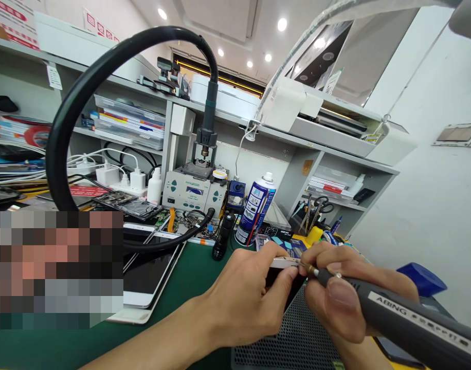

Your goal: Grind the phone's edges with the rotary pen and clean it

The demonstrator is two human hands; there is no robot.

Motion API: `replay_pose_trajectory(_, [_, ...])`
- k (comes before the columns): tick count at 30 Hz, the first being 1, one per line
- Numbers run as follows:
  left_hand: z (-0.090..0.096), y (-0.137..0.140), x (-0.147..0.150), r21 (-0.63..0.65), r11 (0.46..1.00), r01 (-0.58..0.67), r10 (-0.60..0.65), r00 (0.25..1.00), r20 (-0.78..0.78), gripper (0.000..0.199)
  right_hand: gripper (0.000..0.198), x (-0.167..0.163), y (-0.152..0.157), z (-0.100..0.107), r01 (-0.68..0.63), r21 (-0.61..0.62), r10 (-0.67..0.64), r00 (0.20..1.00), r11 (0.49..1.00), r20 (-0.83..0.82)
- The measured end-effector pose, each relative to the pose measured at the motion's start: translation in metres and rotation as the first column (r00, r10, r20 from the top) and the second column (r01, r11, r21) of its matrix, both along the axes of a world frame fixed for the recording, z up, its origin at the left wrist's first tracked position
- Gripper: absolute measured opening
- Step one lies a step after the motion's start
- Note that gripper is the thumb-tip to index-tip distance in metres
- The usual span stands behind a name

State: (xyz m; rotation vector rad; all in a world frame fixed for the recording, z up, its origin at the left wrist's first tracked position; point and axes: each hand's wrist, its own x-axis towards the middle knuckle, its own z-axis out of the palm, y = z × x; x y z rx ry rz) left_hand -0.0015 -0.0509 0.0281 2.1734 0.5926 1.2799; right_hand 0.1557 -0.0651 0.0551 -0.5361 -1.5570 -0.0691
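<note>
My left hand (pixel 254 293) is closed around a phone (pixel 285 263), its thin silver edge turned up and its dark face partly hidden behind my fingers. My right hand (pixel 347 288) grips a thick dark grey grinding pen (pixel 405 313) with a white label reading ABING. The pen's narrow metal tip points left and meets the phone's edge, or comes very close to it, between my fingertips. Beneath both hands lies a black perforated mat (pixel 293 339).
A blue spray can (pixel 256 209) and a black flashlight (pixel 223 236) stand behind my hands. A hot-air station (pixel 193 192) with a looping black hose (pixel 61 123) is at the back. White tablets (pixel 143 298) lie left on the green mat (pixel 197 277). Shelves carry a printer (pixel 331 123).
</note>
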Motion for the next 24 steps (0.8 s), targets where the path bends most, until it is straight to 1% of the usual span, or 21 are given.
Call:
replay_pose_trajectory(2, [0.000, 0.000, 0.000, 0.003, 1.000, -0.003, 0.003, 1.000, 0.001, 0.018, 0.024, -0.001, 0.001, -0.004, 0.064, 0.139, -0.058, 0.997, 0.988, -0.049])
replay_pose_trajectory(3, [0.000, 0.000, 0.000, 0.003, 1.000, -0.001, 0.001, 1.000, 0.000, 0.018, 0.022, -0.001, 0.002, -0.006, 0.070, 0.163, -0.061, 0.997, 0.984, -0.056])
replay_pose_trajectory(6, [0.000, -0.001, 0.000, 0.002, 1.000, 0.003, -0.003, 1.000, -0.009, 0.018, 0.015, -0.003, 0.004, -0.011, 0.029, 0.152, -0.022, 0.998, 0.988, -0.052])
replay_pose_trajectory(9, [-0.001, -0.001, 0.000, 0.007, 1.000, -0.008, 0.008, 1.000, -0.012, 0.018, 0.011, -0.003, 0.002, -0.011, 0.008, 0.168, -0.003, 1.000, 0.986, -0.031])
replay_pose_trajectory(12, [-0.002, 0.000, 0.000, 0.016, 1.000, -0.007, 0.007, 1.000, -0.013, 0.019, 0.014, -0.002, 0.000, -0.009, 0.027, 0.184, -0.032, 0.999, 0.983, 0.022])
replay_pose_trajectory(14, [-0.002, 0.001, 0.000, 0.020, 1.000, -0.004, 0.004, 1.000, -0.010, 0.019, 0.017, -0.001, -0.001, -0.008, 0.073, 0.190, -0.077, 0.997, 0.979, 0.012])
replay_pose_trajectory(17, [-0.002, 0.001, 0.000, 0.019, 1.000, 0.002, -0.002, 1.000, -0.007, 0.020, 0.018, -0.002, -0.002, -0.008, 0.115, 0.156, -0.110, 0.993, 0.981, -0.041])
replay_pose_trajectory(19, [-0.002, 0.001, 0.000, 0.021, 1.000, 0.006, -0.006, 1.000, -0.007, 0.020, 0.018, -0.002, -0.004, -0.009, 0.104, 0.128, -0.098, 0.994, 0.986, -0.049])
replay_pose_trajectory(22, [-0.001, 0.000, 0.000, 0.042, 0.999, 0.012, -0.012, 1.000, -0.002, 0.018, 0.019, -0.001, -0.006, -0.009, 0.045, 0.116, -0.041, 0.998, 0.992, -0.039])
replay_pose_trajectory(24, [0.000, 0.000, 0.000, 0.060, 0.998, 0.018, -0.018, 1.000, -0.006, 0.015, 0.020, 0.001, -0.007, -0.009, -0.026, 0.012, 0.026, 1.000, 1.000, 0.002])
